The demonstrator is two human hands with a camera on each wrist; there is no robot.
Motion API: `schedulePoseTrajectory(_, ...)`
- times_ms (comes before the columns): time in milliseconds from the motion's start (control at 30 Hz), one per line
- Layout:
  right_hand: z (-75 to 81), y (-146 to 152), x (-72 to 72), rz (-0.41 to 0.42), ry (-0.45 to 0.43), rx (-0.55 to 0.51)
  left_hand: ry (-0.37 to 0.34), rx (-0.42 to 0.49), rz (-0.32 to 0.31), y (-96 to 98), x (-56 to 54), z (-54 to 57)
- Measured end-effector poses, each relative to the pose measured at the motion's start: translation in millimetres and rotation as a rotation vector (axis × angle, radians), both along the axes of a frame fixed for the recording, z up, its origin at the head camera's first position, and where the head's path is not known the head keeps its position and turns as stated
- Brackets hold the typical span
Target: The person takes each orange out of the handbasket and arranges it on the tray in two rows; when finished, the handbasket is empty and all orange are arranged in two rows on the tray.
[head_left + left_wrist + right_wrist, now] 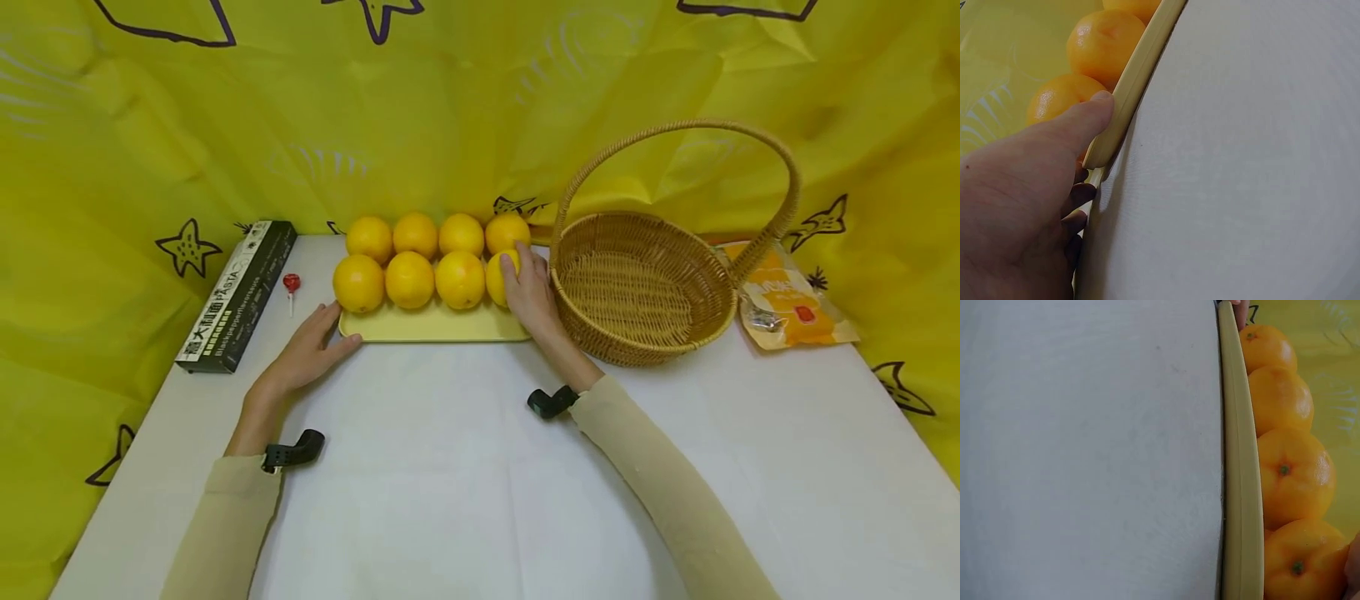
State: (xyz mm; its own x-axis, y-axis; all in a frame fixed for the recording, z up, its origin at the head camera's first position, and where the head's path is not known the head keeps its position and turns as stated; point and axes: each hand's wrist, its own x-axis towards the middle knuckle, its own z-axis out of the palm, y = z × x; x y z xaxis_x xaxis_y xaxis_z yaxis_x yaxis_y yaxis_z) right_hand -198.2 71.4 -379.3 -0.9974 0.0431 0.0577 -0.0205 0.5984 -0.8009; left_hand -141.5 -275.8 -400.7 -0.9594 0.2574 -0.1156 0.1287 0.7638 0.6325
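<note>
Several oranges (409, 280) sit in two rows on a pale yellow tray (420, 327). My right hand (534, 296) holds the front orange (495, 282) at the right end of the tray, thumb over it and fingers on its far right side. In the right wrist view, part of that hand touches the nearest orange (1304, 565) at the lower right edge. At the tray's front left corner rests my left hand (303, 350). The left wrist view has its thumb (1094, 115) against the tray rim (1129, 81), other fingers loosely bent beside the tray's end.
Right of the tray stands a wicker basket (637, 346) with a tall arched handle. An orange-and-white snack bag (795, 304) lies beyond it. At left are a red lollipop (292, 283) and a black pasta box (240, 296). Yellow cloth (450, 108) hangs behind the white table (435, 467).
</note>
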Motion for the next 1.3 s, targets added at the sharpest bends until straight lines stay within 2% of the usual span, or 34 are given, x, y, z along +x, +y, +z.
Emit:
schedulePoseTrajectory(233, 0.9, 2, 0.8, 0.009, 0.014, 0.134, 0.013, 0.010, 0.004, 1.7, 0.7, -2.8)
schedulePoseTrajectory(433, 1.8, 3, 0.1, 0.016, -0.013, 0.116, 0.010, 0.004, 0.001, 1.4, -1.3, -2.8)
schedulePoseTrajectory(733, 1.9, 3, 3.0, 0.024, -0.028, 0.089, -0.048, 0.019, -0.005, -1.0, -2.9, 6.6)
schedulePoseTrajectory(933, 2.0, 4, 2.9, 0.031, -0.013, 0.132, -0.076, 0.063, 0.040, -4.9, -3.3, 15.7)
schedulePoseTrajectory(1100, 1.6, 6, 5.0, 0.048, -0.017, 0.153, -0.090, 0.085, 0.070, -5.1, 1.6, 24.1)
schedulePoseTrajectory(1300, 2.8, 7, 5.5, 0.063, 0.007, 0.154, -0.068, 0.071, 0.073, -3.2, 0.6, 29.1)
